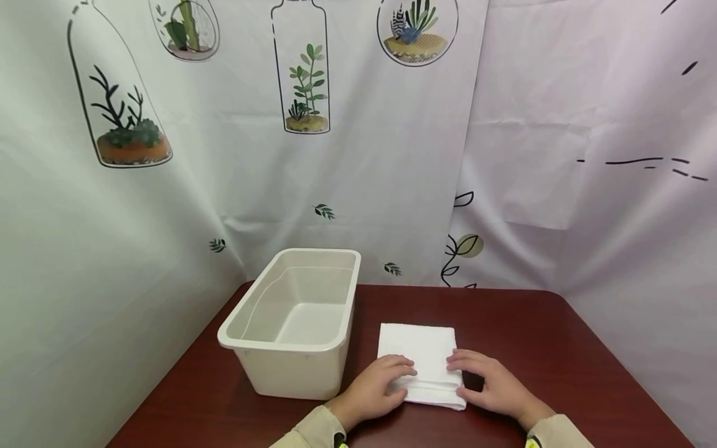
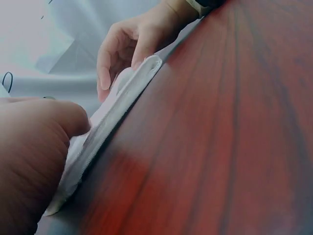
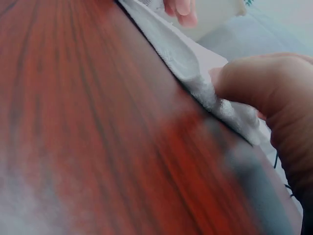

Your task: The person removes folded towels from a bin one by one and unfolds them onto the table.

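Note:
A folded white cloth [image 1: 421,351] lies flat on the table, its layers showing along the near edge. My left hand [image 1: 374,387] rests at its left side, fingers loosely bent over the top and thumb by the near left corner. On the opposite side, my right hand [image 1: 495,384] touches the right edge with fingertips on top and thumb at the near right corner. The left wrist view shows the cloth's layered edge [image 2: 112,117] low on the wood, with the right hand [image 2: 142,41] beyond it. In the right wrist view the thumb [image 3: 244,81] touches the cloth.
An off-white plastic tub [image 1: 299,373] stands left of the cloth, with its bare inside floor visible. The dark red wooden table [image 1: 504,317] reaches back to a white curtain [image 1: 392,155] printed with plants, which also hangs along both sides.

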`<state>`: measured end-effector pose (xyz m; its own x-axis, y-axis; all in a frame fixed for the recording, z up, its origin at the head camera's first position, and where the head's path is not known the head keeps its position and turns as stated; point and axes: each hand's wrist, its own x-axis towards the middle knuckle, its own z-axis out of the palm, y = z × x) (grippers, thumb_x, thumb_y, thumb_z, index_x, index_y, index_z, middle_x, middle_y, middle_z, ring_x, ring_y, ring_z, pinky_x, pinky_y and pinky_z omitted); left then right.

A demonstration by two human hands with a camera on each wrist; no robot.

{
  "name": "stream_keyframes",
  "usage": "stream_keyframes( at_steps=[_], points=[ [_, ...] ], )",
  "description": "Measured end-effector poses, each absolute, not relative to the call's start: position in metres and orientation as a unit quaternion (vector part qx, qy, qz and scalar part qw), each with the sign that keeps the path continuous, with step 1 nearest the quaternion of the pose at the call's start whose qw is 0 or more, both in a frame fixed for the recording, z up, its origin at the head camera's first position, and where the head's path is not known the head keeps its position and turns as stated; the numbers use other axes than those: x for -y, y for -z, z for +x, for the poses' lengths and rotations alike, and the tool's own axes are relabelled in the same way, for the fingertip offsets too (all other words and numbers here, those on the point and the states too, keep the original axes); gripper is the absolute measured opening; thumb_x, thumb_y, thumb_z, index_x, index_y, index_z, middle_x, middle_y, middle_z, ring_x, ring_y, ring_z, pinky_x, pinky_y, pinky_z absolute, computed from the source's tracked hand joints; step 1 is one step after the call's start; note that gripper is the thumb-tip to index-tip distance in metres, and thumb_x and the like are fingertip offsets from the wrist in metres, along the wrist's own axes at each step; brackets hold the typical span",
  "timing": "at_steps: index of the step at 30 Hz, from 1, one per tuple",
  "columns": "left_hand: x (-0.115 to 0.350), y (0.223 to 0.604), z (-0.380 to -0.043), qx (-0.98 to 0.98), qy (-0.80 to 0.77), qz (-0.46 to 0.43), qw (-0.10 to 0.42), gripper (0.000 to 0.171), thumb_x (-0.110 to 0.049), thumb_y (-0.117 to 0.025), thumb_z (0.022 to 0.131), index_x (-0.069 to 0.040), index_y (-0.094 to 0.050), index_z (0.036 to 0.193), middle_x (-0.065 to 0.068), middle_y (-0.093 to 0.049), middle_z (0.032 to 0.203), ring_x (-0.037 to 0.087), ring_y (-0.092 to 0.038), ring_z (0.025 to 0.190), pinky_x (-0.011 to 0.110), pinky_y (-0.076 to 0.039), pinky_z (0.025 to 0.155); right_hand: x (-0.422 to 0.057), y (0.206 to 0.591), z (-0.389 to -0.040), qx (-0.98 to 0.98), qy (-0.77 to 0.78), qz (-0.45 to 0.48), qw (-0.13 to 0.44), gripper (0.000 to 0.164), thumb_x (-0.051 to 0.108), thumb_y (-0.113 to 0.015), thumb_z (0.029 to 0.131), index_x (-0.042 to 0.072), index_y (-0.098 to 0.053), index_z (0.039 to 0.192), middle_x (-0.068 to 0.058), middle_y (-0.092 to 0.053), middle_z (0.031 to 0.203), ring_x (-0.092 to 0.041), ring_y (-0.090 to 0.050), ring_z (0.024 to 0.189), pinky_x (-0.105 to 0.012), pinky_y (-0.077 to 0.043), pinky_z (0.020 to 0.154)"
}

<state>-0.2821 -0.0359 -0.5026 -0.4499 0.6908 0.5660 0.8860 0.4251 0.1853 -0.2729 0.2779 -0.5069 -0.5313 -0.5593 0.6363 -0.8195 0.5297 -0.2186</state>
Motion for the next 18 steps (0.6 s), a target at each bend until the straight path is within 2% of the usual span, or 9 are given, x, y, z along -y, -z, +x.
stream_keyframes(
  at_steps=[6,10,15,18],
  points=[
    [0.0351,0.5009,-0.2817,0.816,0.208,-0.497,0.209,0.031,-0.015,-0.077,0.084,-0.017,-0.072,0.114,-0.001,-0.066,0.127,0.014,-0.058,0.125,0.036,-0.043,0.109,-0.2761,0.5048,-0.2743,0.825,-0.228,0.441,0.269,0.040,0.017,-0.088,0.075,0.025,-0.075,0.112,0.002,-0.070,0.118,-0.022,-0.067,0.111,-0.008,-0.032,0.105],
    [0.0345,0.4998,-0.2815,0.814,0.208,-0.501,0.207,0.030,-0.015,-0.079,0.082,-0.017,-0.073,0.111,-0.002,-0.067,0.126,0.014,-0.059,0.124,0.038,-0.044,0.108,-0.2749,0.5030,-0.2758,0.818,-0.209,0.451,0.290,0.034,0.013,-0.086,0.077,0.023,-0.076,0.108,0.002,-0.072,0.113,-0.020,-0.069,0.104,-0.010,-0.038,0.103],
    [0.0348,0.4996,-0.2822,0.806,0.208,-0.508,0.219,0.029,-0.014,-0.081,0.080,-0.017,-0.074,0.108,-0.003,-0.068,0.124,0.012,-0.060,0.120,0.032,-0.045,0.106,-0.2724,0.5015,-0.2777,0.840,-0.209,0.405,0.294,0.031,0.007,-0.084,0.078,0.019,-0.077,0.105,0.007,-0.074,0.106,-0.012,-0.072,0.096,-0.015,-0.050,0.089],
    [0.0349,0.4998,-0.2824,0.803,0.205,-0.513,0.221,0.030,-0.014,-0.081,0.080,-0.017,-0.074,0.108,-0.003,-0.067,0.124,0.012,-0.060,0.121,0.032,-0.044,0.107,-0.2697,0.5004,-0.2792,0.857,-0.215,0.370,0.288,0.024,0.008,-0.083,0.081,0.017,-0.078,0.102,0.009,-0.075,0.100,-0.008,-0.072,0.090,-0.022,-0.057,0.079]
  ],
)
